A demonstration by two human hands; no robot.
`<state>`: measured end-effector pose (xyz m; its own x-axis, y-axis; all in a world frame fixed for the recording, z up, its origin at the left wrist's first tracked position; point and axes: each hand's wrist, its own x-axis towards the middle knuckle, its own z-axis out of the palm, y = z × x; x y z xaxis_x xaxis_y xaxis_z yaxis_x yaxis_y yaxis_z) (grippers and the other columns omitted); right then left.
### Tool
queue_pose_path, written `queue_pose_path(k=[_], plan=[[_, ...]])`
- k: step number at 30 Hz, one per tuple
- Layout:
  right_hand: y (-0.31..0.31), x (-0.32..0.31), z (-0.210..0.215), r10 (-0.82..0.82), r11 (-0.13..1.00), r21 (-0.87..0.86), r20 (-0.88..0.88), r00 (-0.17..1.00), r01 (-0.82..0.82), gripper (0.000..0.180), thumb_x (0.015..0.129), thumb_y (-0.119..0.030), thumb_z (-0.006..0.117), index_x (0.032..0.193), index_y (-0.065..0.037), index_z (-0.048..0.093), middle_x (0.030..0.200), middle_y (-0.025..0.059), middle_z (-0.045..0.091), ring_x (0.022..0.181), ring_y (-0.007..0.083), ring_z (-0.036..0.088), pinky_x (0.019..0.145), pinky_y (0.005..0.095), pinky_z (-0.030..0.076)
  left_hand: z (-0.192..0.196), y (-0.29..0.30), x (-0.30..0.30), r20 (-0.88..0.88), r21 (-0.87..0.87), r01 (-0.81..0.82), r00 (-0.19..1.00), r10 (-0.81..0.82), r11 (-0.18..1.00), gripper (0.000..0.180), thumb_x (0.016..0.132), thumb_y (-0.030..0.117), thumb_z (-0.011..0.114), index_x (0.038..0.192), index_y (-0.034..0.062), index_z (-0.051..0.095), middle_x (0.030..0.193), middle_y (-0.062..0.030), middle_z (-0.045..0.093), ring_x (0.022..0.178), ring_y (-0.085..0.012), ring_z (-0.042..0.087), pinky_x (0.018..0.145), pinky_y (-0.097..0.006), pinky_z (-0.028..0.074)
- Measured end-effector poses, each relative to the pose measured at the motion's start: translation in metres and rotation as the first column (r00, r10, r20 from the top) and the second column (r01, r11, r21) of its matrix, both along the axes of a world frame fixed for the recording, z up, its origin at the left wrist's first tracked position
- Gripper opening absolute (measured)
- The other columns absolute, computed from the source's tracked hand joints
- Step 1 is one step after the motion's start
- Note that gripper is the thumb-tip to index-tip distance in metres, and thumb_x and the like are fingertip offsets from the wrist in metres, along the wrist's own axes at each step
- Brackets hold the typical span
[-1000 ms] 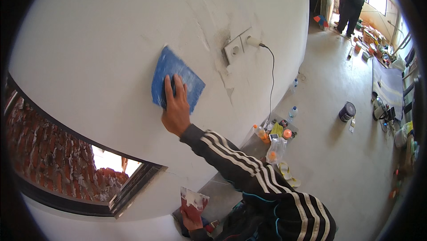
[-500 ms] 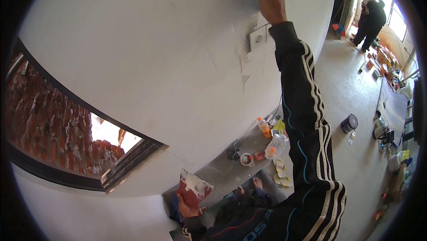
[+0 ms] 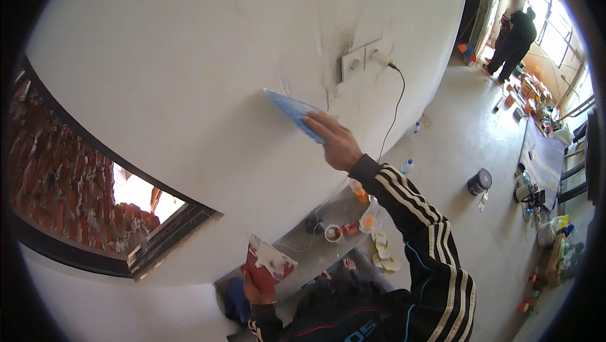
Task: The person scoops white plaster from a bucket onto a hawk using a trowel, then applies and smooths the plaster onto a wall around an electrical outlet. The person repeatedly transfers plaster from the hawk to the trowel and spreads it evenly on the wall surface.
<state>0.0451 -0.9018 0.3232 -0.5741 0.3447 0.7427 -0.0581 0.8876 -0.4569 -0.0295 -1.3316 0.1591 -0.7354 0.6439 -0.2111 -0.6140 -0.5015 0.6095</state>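
Okay, closest to the camera: a red scraper (image 3: 262, 270) is gripped low down by the left hand (image 3: 257, 291), fingers clenched on it, and its blade is smeared with a good bit of whitish filler. It's held up off the floor, just out from the wall (image 3: 189, 96).

A bit farther up, a blue scraper (image 3: 291, 113) is grasped in the right hand (image 3: 339, 144). The fingers are laid over its back, while the thumb is hidden, so that part can't be told. The blade is held tilted at the wall, below and left of a white socket (image 3: 353, 65); whether the whole edge is touching can't be made out.

Beside that socket a white plug (image 3: 380, 58) is pushed in, with a dark cable (image 3: 400, 99) hung from it. Over on the left, rough red brickwork (image 3: 63, 184) is framed by a dark window frame (image 3: 180, 239).

Down by the foot of the wall, a cup (image 3: 333, 234), a clear plastic bag (image 3: 370, 219) and yellow flip-flops (image 3: 381, 253) have been left. Farther out, a dark bucket (image 3: 479, 181) is parked on the floor (image 3: 451, 133), and way back by the bright windows a person in dark clothes (image 3: 517, 34) can be seen.
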Motion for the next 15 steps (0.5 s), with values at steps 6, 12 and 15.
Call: queue_pose_path(k=[6,12,15], plan=[[0.096,0.002,0.097,-0.015,0.811,0.5,-0.503,0.864,0.305,0.068,0.069,0.01,0.065,0.126,-0.026,0.058,0.13,0.0105,0.055,0.125,0.0309,0.049,0.109,0.0486,0.036,-0.002,0.001,0.005,-0.017,-0.22,-0.187,0.982,0.188,0.957,0.053,0.098,0.037,0.046,0.138,0.003,0.038,0.138,-0.013,0.047,0.124,-0.03,0.047,0.105,-0.045,0.037],[0.161,-0.004,0.146,-0.178,0.698,0.577,-0.433,0.884,0.424,0.071,0.071,0.014,0.063,0.126,-0.03,0.058,0.131,0.0065,0.053,0.125,0.0295,0.048,0.111,0.044,0.036,-0.003,-0.005,0.015,-0.049,-0.045,-0.142,0.989,0.14,0.989,0.054,0.097,0.039,0.047,0.136,0.0026,0.041,0.133,-0.0124,0.051,0.12,-0.0302,0.051,0.102,-0.045,0.041],[0.153,-0.015,0.11,-0.153,0.752,0.562,-0.36,0.92,0.345,0.072,0.066,0.015,0.06,0.126,-0.025,0.059,0.128,0.0102,0.054,0.124,0.0301,0.049,0.11,0.0449,0.037,-0.004,-0.005,0.022,-0.044,-0.191,-0.248,0.969,0.245,0.95,0.053,0.097,0.04,0.048,0.135,0.0026,0.042,0.133,-0.0121,0.052,0.12,-0.0306,0.051,0.101,-0.046,0.041]])
